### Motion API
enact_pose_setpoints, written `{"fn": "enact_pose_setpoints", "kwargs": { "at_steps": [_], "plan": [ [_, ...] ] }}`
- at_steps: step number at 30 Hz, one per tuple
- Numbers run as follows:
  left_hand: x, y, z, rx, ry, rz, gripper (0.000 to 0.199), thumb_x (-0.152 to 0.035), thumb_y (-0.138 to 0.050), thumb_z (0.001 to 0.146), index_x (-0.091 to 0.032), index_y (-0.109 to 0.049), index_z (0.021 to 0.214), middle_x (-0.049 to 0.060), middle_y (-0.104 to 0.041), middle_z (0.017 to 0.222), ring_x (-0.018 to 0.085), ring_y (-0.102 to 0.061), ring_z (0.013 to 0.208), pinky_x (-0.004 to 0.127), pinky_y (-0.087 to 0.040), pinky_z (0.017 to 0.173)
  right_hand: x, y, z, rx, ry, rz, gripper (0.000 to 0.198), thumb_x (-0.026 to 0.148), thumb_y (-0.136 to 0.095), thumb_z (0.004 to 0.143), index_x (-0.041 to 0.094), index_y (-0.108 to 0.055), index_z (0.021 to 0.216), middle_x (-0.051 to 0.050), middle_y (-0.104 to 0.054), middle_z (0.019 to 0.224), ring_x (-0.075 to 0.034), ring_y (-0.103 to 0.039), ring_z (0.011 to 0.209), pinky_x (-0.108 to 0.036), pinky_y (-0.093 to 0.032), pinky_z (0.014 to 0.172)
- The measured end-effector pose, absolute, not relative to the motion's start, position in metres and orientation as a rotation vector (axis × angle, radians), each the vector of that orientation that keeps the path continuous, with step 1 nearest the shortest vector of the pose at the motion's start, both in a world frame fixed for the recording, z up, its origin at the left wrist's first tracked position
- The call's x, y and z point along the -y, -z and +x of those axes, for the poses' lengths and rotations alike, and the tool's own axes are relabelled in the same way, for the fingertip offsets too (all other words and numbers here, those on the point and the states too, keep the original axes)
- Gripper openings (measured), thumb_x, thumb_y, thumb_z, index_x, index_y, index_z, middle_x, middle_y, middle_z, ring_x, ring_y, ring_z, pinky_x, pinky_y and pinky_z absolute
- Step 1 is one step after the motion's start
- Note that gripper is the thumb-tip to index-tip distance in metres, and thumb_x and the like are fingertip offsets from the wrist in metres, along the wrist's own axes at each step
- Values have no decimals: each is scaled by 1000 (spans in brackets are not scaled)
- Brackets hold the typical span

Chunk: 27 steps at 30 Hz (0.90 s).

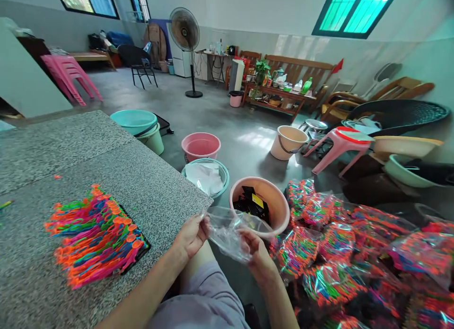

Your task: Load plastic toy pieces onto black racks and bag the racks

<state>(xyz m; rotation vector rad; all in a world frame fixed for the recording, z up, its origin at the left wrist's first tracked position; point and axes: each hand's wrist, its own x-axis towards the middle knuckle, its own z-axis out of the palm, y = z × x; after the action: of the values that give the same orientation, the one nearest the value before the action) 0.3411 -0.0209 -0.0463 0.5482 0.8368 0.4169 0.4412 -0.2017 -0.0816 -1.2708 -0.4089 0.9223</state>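
A clear plastic bag (229,234) is stretched between my two hands, above the floor beside the table edge. My left hand (193,234) pinches one end of it between thumb and fingers. At the other end, my right hand (257,248) has its curled fingers on the film. No contents show inside the bag. On the speckled stone table (156,182) to my left lies a fanned bundle of colourful stretchy plastic toys (99,234), orange, green, blue and pink, on a black card (142,246).
A pinkish tub (283,206) with black cards stands just beyond my hands. Filled clear bags of colourful toys (333,244) are heaped at right. A bucket with white plastic (204,177), a pink bucket (201,144) and a beige bucket (288,142) stand farther off.
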Motion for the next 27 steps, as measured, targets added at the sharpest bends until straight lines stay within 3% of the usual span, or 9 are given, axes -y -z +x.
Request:
{"fn": "enact_pose_setpoints", "kwargs": {
  "at_steps": [2, 5, 8, 12, 15, 17, 19, 21, 27],
  "plan": [
    [19, 36, 336, -805, -491, 731, 27, -35, -65, 94, -15, -55, 77, -7, -48, 63, 6, -41, 49, 18, -38, 47, 198, 74, 446, 605, -816, -1454, 36, 38, -89, 53, 20, -74, 80, 4, -54, 59, -11, -43, 54, -23, -36, 49],
    [25, 14, 323, -725, -610, 1058, 35, -42, -77, 79, -17, -54, 70, -9, -41, 56, 5, -33, 48, 19, -29, 46, 179, 54, 464, 457, -442, -1442, 35, 44, -82, 67, 19, -58, 59, 5, -49, 55, -9, -41, 53, -22, -37, 50],
    [22, -15, 308, -648, -667, 1413, 32, -37, -86, 65, -18, -60, 63, -9, -39, 49, 7, -32, 47, 22, -24, 47, 140, 25, 475, 247, -267, -1213, 38, 51, -73, 78, 21, -51, 67, 8, -45, 57, -7, -37, 49, -19, -35, 47],
    [-40, -67, 266, -687, -874, 1781, 21, -33, -82, 70, -20, -67, 63, -2, -58, 62, 13, -50, 65, 25, -40, 65, 59, -13, 451, 654, -255, -1171, 28, 52, -63, 87, 25, -56, 88, 7, -44, 61, -10, -37, 47, -22, -32, 41],
    [-116, -101, 211, -847, -1036, 1930, 23, -31, -82, 73, -18, -65, 64, 0, -61, 70, 16, -55, 78, 30, -47, 80, -22, -29, 416, 1079, -256, -1148, 27, 45, -71, 82, 25, -61, 98, 2, -54, 69, -15, -53, 61, -28, -46, 55],
    [-159, -109, 172, -990, -1111, 1964, 21, -34, -74, 84, -15, -67, 79, 2, -65, 87, 17, -59, 86, 34, -50, 84, -81, -33, 392, 1516, -227, -1175, 18, 37, -66, 87, 24, -63, 99, -2, -61, 76, -19, -59, 75, -33, -50, 72],
    [-188, -101, 142, -1139, -1141, 1961, 23, -36, -65, 94, -14, -65, 101, 6, -66, 105, 18, -64, 93, 38, -54, 84, -134, -29, 369, 1825, -152, -1322, 15, 25, -53, 94, 22, -61, 106, -7, -67, 91, -21, -61, 90, -34, -47, 84],
    [-199, -77, 122, -1287, -1143, 1920, 27, -37, -62, 97, -16, -63, 113, 7, -65, 113, 19, -65, 96, 39, -57, 84, -172, -17, 347, 1910, -180, -1529, 21, 17, -47, 94, 19, -57, 112, -9, -68, 100, -20, -63, 93, -30, -45, 81],
    [-169, 16, 99, -1544, -1114, 1720, 27, -39, -60, 98, -15, -64, 111, 6, -67, 106, 17, -66, 88, 36, -58, 78, -184, 38, 317, 1931, -401, -1602, 15, 32, -50, 95, 19, -54, 100, 3, -61, 62, -16, -58, 58, -22, -36, 56]
  ]
}}
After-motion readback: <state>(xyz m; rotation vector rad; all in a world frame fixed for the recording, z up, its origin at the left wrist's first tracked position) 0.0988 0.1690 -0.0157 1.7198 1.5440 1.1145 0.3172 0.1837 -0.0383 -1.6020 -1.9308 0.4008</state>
